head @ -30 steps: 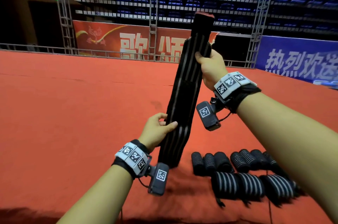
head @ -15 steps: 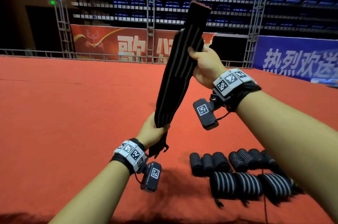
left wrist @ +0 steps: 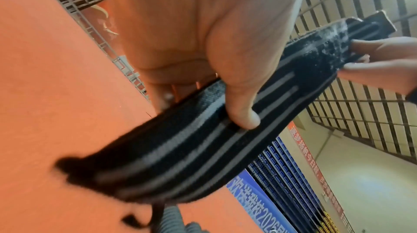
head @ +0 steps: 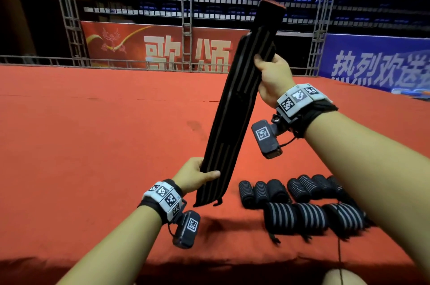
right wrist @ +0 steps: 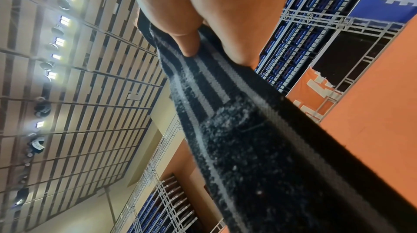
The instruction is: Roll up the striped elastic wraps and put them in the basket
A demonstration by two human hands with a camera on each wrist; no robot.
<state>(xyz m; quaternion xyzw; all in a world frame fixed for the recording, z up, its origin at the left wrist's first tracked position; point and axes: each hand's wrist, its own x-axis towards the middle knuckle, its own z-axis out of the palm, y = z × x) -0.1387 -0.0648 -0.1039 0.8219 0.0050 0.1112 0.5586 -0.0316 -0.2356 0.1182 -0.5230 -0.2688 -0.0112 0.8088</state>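
A long black elastic wrap with grey stripes (head: 235,110) is stretched out in the air above the red table (head: 93,145), slanting from lower left to upper right. My left hand (head: 197,174) pinches its lower part, thumb across the striped face (left wrist: 242,112). My right hand (head: 272,75) grips the wrap near its upper end (right wrist: 194,44); a short tab sticks out above it. Several rolled striped wraps (head: 302,205) lie on the table at the lower right. No basket shows in any view.
The red cloth runs far back to a metal rail (head: 46,60) and banners (head: 162,49). The rolled wraps sit in two rows near the table's front edge, under my right forearm (head: 372,168).
The wrap has straightened out again after tilting left. My left hand has slid down it and now pinches it near the bottom. My right hand keeps its grip near the top.
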